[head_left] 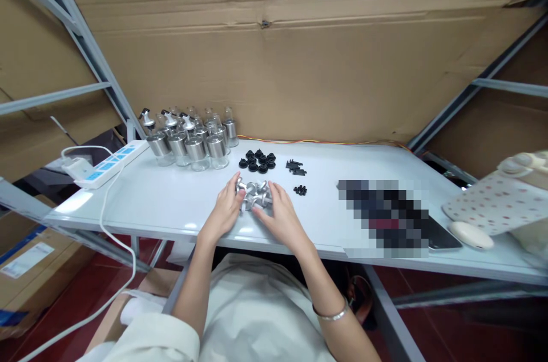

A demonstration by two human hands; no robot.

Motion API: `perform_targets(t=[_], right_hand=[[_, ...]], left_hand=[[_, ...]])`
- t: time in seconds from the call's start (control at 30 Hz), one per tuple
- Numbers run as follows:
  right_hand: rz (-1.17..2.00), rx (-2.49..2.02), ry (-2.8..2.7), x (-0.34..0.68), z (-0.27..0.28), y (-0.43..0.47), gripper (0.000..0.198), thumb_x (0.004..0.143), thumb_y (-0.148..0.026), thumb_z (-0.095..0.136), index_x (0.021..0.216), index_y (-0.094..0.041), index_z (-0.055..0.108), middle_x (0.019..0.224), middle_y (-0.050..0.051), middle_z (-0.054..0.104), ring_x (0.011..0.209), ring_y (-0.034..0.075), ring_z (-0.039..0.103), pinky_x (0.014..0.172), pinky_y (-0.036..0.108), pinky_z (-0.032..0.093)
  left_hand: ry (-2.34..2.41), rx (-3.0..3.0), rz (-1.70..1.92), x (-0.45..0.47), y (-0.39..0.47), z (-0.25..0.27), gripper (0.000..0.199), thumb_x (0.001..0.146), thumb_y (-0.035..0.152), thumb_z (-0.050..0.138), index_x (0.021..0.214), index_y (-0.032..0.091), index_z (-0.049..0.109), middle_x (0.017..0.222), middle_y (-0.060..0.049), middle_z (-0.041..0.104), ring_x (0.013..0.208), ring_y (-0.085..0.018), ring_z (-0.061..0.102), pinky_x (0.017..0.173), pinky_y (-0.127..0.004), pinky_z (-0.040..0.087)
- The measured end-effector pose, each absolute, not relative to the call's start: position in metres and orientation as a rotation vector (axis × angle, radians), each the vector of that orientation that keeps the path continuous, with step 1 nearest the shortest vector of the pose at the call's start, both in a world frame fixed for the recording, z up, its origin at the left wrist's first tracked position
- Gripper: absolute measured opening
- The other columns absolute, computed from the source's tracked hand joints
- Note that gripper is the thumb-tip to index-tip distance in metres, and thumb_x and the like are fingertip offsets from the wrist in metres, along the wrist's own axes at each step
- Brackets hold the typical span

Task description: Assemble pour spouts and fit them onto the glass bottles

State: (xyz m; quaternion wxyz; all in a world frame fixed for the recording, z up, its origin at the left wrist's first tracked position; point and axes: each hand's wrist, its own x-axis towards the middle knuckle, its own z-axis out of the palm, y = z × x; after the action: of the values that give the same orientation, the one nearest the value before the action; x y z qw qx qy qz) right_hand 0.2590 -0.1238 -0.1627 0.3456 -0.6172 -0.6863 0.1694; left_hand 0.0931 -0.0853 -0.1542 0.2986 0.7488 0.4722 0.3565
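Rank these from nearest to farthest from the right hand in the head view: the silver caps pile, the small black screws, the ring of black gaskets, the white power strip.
From the right hand:
1. Silver caps pile, touching its fingertips, between both hands.
2. Small black screws, just right and beyond.
3. Ring of black gaskets, farther back.
4. White power strip, far left edge.

Packing workshop — cardboard (274, 65), metal racking (85, 36)

We reach both forearms forward, converging toward the middle. Our left hand (225, 208) lies palm down, fingers curved inward; our right hand (280, 214) mirrors it, fingers spread and loosely bent, a thin bracelet (331, 314) on that forearm
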Motion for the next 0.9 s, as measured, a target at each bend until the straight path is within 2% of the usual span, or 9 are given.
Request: perform_targets(t=[0.2,0.33,0.57,0.7,0.77,0.9], right_hand=[[0.382,-1.525,-1.808,0.259,-0.162,-0.124,0.064,0.079,-0.039,0.058,0.136,-0.016,0.039,0.134,0.017,0.045,0.128,0.031,0.040,0.108,0.053,0.028],[0.441,-1.487,-1.798,0.260,-0.160,-0.126,0.069,0.078,-0.038,0.060,0.139,-0.019,0.035,0.136,0.016,0.045,0.129,0.029,0.039,0.109,0.054,0.025],[0.621,-1.428,-1.717,0.264,-0.156,-0.128,0.095,0.075,-0.043,0.065,0.148,-0.022,0.007,0.148,0.016,0.030,0.139,0.029,0.024,0.111,0.059,0.012],[0.683,-1.359,-1.576,0.266,-0.160,-0.128,0.102,0.070,-0.047,0.068,0.148,-0.023,0.007,0.154,0.015,0.014,0.142,0.029,0.012,0.111,0.057,0.016],[0.685,-1.340,-1.473,0.267,-0.161,-0.130,0.100,0.070,-0.049,0.068,0.147,-0.021,0.010,0.154,0.016,0.012,0.142,0.028,0.011,0.112,0.053,0.016],[0.598,-1.295,-1.112,0.273,-0.164,-0.139,0.077,0.079,-0.050,0.057,0.142,-0.021,0.024,0.150,0.016,0.026,0.138,0.027,0.026,0.110,0.051,0.024]], left_hand=[[1.266,1.988,0.934,0.094,-0.084,-0.152,0.065,0.091,0.054,0.027,0.141,0.013,0.024,0.139,-0.019,0.043,0.131,-0.025,0.040,0.110,-0.044,0.027],[1.261,2.000,0.966,0.093,-0.083,-0.155,0.061,0.091,0.051,0.031,0.141,0.015,0.023,0.144,-0.018,0.037,0.133,-0.025,0.038,0.111,-0.045,0.027],[1.285,1.906,1.043,0.096,-0.082,-0.160,0.071,0.090,0.053,0.035,0.144,0.018,0.006,0.152,-0.020,0.014,0.139,-0.027,0.025,0.110,-0.048,0.027],[1.281,1.866,1.094,0.097,-0.081,-0.164,0.073,0.089,0.055,0.034,0.144,0.019,0.003,0.152,-0.020,0.009,0.141,-0.026,0.019,0.114,-0.048,0.018],[1.273,1.858,1.115,0.097,-0.081,-0.166,0.074,0.089,0.056,0.035,0.144,0.019,0.001,0.153,-0.019,0.006,0.143,-0.026,0.014,0.115,-0.047,0.014],[1.279,1.821,1.230,0.093,-0.076,-0.164,0.072,0.090,0.053,0.037,0.143,0.021,0.000,0.154,-0.018,0.005,0.144,-0.025,0.009,0.115,-0.047,0.013]])
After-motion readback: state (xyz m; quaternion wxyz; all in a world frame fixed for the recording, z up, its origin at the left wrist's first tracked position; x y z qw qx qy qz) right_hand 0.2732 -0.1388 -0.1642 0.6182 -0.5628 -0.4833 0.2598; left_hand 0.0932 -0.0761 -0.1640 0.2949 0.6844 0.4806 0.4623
